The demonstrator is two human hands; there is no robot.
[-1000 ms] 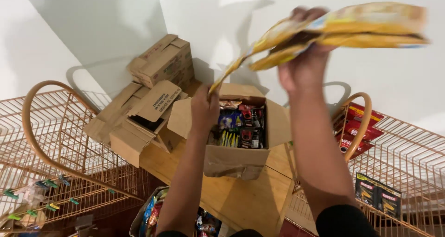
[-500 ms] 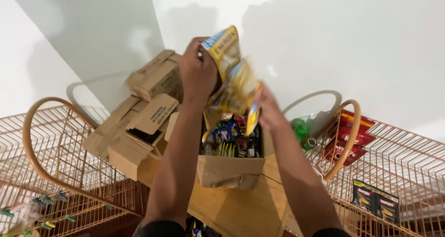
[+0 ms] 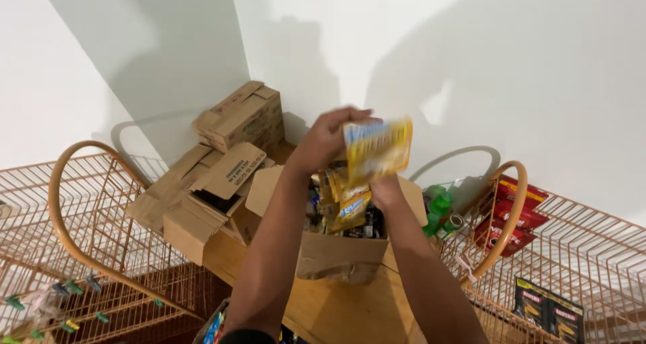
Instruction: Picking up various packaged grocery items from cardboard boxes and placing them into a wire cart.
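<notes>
Head view, looking down at a wooden table [image 3: 336, 303] set in a white-walled corner. The left hand [image 3: 326, 139] is raised above an open cardboard box [image 3: 336, 253] and pinches the top edge of a strip of yellow snack packets [image 3: 377, 149]; its fingers are closed on the uppermost packet, which is blurred. The strip hangs downward from that grip, its lower packets [image 3: 350, 206] reaching to the box opening. The right hand [image 3: 385, 189] is lower, just behind the hanging strip at the box mouth; most of it is hidden by the packets, so whether its fingers are closed on the strip or merely touching it cannot be told. The box stands near the middle of the table, flaps spread, and is filled with mixed dark and coloured packets.

To the left, three more cardboard boxes are stacked against the wall: one open box with a raised flap [image 3: 215, 196] nearer, a closed box [image 3: 245, 115] farther back. A copper wire basket with a curved handle [image 3: 74, 229] lies at far left, holding small green clips. At right, a second wire basket [image 3: 579, 256] holds red packets [image 3: 508, 213] and dark packets [image 3: 545, 303]; green bottles [image 3: 437, 206] stand between it and the box.
</notes>
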